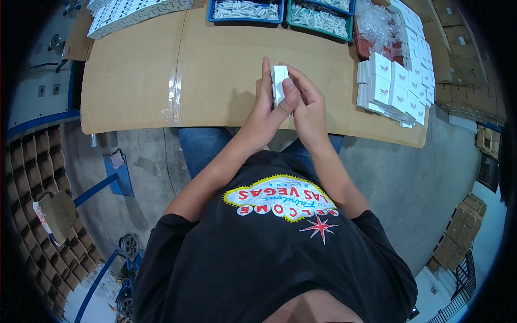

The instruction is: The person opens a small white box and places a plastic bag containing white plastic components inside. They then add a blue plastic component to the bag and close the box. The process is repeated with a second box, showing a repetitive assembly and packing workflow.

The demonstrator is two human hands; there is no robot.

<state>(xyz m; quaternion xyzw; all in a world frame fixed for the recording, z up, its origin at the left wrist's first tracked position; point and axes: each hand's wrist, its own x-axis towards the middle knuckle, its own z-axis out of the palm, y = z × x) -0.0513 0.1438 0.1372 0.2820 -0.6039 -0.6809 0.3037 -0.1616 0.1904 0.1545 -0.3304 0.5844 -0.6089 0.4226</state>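
Between my two hands, above the near part of the cardboard-covered table (215, 81), is a small white box (279, 81) held upright. My left hand (267, 105) grips its left side, the thumb lying across the front and the index finger stretched up along the edge. My right hand (309, 102) closes round the right side, its fingers partly behind the box. Whether the box's ends are open or closed I cannot tell.
Stacked small white boxes (390, 89) stand at the table's right, beside a red tray (365, 46) with clear plastic wrap (377, 24). A blue bin (245, 22) and a green bin (320, 35) at the far edge hold many small white pieces. White cartons (134, 16) lie far left.
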